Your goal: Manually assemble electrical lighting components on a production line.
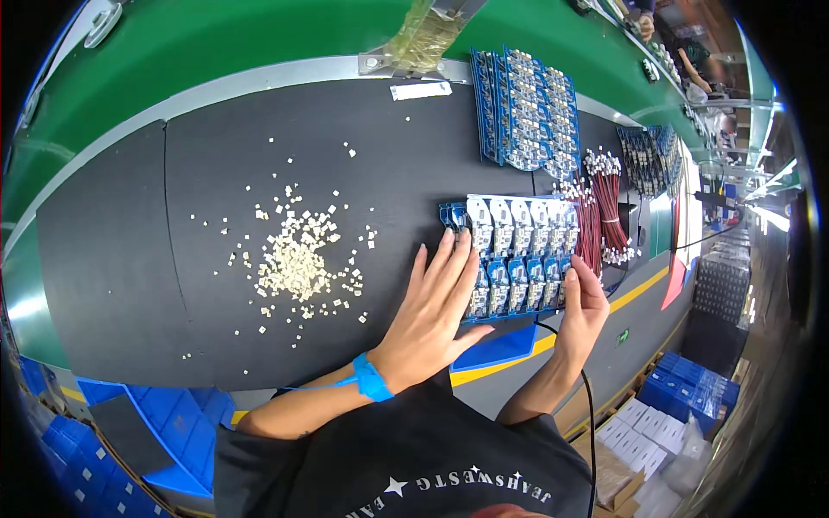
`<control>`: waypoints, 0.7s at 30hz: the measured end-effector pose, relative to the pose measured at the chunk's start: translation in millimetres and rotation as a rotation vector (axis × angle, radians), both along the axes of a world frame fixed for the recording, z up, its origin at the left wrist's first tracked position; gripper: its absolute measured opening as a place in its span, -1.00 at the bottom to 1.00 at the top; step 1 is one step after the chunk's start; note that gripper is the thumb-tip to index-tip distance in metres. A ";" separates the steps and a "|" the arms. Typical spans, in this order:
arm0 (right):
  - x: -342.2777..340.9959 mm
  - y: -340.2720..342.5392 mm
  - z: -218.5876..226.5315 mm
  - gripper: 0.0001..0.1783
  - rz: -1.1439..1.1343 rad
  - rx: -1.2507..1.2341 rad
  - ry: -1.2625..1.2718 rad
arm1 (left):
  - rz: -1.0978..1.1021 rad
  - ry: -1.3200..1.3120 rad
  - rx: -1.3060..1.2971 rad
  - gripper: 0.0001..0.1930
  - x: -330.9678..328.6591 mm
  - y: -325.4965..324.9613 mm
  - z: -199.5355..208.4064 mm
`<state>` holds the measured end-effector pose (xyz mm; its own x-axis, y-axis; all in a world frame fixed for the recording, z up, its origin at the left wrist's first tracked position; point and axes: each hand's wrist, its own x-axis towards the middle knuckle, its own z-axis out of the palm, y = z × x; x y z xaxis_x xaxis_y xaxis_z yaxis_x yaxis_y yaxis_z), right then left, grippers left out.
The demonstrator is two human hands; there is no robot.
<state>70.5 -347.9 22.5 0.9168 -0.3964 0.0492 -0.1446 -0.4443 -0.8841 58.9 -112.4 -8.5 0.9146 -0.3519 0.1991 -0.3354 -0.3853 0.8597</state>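
Note:
A blue circuit board panel (518, 255) with two rows of small boards lies in front of me on the dark mat. Across its left edge rests my left hand (432, 315), fingers stretched out and thumb apart, the fingertips touching the boards. A blue wrist strap with a cord circles that wrist. At the panel's right edge is my right hand (585, 315), its thumb and forefinger pinched together; what sits between them is too small to make out. Just beyond that hand lie bundles of dark red wires (609, 211) with white connectors. Left of my hands, small white connector pieces (298, 263) are scattered in a loose heap.
Behind the panel stand more blue board panels (527, 112), with another stack (649, 160) farther right. A taped metal bracket (423, 39) rises at the mat's far edge, near a white strip (420, 91). Blue bins (181, 423) sit below left; a black cable (589, 414) hangs beside my right arm.

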 end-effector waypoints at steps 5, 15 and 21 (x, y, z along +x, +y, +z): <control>2.8 0.6 -1.9 -0.79 0.028 -0.159 -0.006 | 0.076 0.056 -0.130 -0.05 -3.3 -4.2 -1.6; 1.3 3.4 -9.3 -0.74 0.057 -0.222 -0.040 | 0.069 -0.027 -0.084 -0.09 -7.7 -7.1 -8.5; 3.0 6.2 -2.8 -0.77 0.147 -0.442 -0.025 | 0.062 -0.050 -0.060 -0.09 -8.9 -7.1 -12.6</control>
